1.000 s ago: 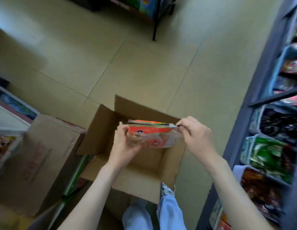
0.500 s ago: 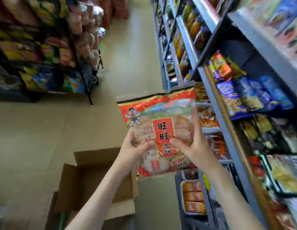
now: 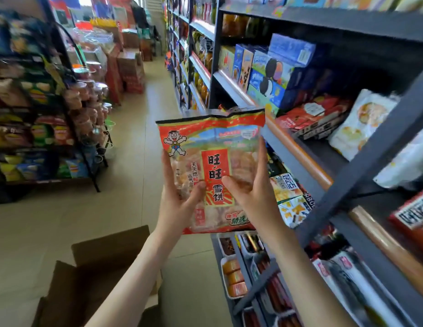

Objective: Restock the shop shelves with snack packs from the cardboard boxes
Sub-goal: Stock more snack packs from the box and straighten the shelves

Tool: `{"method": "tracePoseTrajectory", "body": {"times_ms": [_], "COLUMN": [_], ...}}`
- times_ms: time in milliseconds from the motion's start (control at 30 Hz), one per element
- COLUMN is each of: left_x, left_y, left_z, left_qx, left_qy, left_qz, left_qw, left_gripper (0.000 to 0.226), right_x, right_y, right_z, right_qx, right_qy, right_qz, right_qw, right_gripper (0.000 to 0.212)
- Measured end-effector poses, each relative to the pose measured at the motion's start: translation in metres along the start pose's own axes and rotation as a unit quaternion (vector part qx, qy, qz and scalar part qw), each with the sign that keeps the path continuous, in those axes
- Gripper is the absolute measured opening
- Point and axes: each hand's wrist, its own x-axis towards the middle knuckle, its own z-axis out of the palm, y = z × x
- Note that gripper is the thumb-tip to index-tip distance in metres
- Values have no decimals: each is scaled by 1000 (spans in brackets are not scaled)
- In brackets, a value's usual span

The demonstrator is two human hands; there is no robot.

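Note:
A red and clear snack pack (image 3: pixel 212 161) with a cartoon boy and Chinese print stands upright in front of me, at chest height in the aisle. My left hand (image 3: pixel 176 204) grips its lower left edge, thumb on the front. My right hand (image 3: pixel 255 192) grips its lower right side, thumb on the front, fingers behind. The open cardboard box (image 3: pixel 92 277) sits on the floor at the lower left, below my left forearm. The dark shop shelves (image 3: pixel 361 147) rise on the right, just beyond the pack.
The right shelves hold blue biscuit boxes (image 3: pixel 269 74), red packs (image 3: pixel 312 116) and a white bag (image 3: pixel 361 123); trays of snacks (image 3: pixel 234 272) fill the lowest level. A wire rack of chip bags (image 3: pixel 40 128) stands left. Stacked red cartons (image 3: pixel 127 69) line the far aisle.
Both hands lifted the pack out of the box, turned it upright and raised it toward the right shelves. My view swung up from the floor to the aisle.

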Motion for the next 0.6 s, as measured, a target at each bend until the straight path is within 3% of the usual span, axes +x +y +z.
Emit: {"method": "tracePoseTrajectory", "body": {"times_ms": [267,433,600], "left_x": [-55,-64,-77], "left_y": [68,94,97], "left_z": [39,64,109], "left_qx": [24,38,2], "left_qy": [13,-50,-110], "left_qz": [55,144,173], "left_qw": [998,988,979], "left_gripper": [90,87,85], "right_x": [-60,-96,-137], "right_y": [-63,-103,-120], "right_z": [-57,-100,-142], "right_qx": [-39,-45,-91], "right_qy": [27,98,167], "right_qz": [-52,-56,-47], "right_qw": [998,993,981], "right_gripper": [98,97,96]}}
